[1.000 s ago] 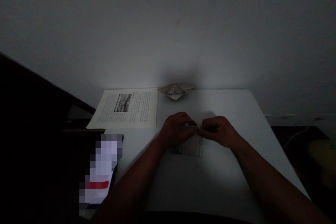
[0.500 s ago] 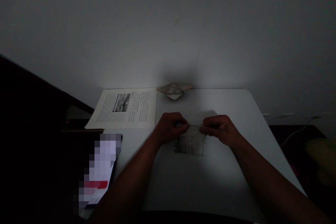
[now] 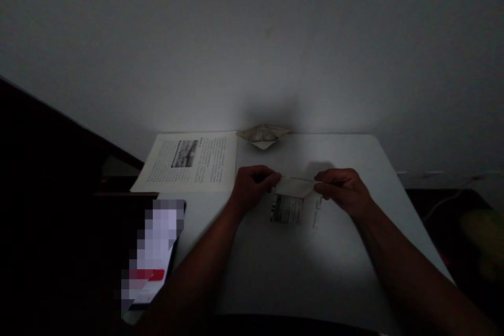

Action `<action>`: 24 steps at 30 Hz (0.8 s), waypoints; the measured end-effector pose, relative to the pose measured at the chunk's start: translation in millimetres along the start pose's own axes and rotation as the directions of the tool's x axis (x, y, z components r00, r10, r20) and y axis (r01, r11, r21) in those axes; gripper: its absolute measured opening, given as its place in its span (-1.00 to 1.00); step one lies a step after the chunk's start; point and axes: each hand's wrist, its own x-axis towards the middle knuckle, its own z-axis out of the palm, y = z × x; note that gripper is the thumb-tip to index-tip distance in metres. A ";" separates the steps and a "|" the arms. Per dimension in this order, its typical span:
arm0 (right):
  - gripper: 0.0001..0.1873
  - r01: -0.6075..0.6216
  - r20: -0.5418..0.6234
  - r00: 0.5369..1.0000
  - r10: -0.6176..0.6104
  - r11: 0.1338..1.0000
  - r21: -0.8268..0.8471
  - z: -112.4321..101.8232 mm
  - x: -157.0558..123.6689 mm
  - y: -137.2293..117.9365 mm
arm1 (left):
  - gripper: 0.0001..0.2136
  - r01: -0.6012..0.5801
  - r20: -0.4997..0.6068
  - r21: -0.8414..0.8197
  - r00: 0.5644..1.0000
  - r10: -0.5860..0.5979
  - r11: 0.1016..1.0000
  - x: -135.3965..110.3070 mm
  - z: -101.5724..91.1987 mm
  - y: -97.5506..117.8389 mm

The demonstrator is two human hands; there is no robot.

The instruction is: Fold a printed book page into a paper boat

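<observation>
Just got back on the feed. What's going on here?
A person holds a piece of folded paper above or on the white table; which is hard to tell. The left hand and right hand pinch its far corners. Beyond them, a boat-shaped paper sits at the table's back edge, beside a printed page. A lit phone lies at the near left.

White table is dimly lit, far right corner rounded. Far left corner is covered by a printed page. A paper boat is placed at the far edge, just beside the page. Phone is laid slantwise along the left edge, screen lit, partly pixelated.
</observation>
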 end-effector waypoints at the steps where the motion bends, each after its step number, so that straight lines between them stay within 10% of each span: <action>1: -0.76 -0.001 -0.008 1.000 0.001 1.000 0.006 0.2 0.2 0.1 | -0.81 0.002 -0.017 -0.031 1.000 -0.002 1.000 0.0 1.5 -0.3; 16: -0.72 -0.045 -0.047 0.998 0.036 0.977 -0.210 2.7 0.0 -1.8 | -0.85 -0.223 0.019 0.232 0.974 0.225 0.947 -5.5 3.7 -2.7; 24: -0.72 0.100 0.060 0.995 -0.080 0.745 -0.660 5.7 0.7 -4.0 | -0.88 -0.263 0.090 0.654 0.958 0.272 0.710 -0.3 -0.4 -6.1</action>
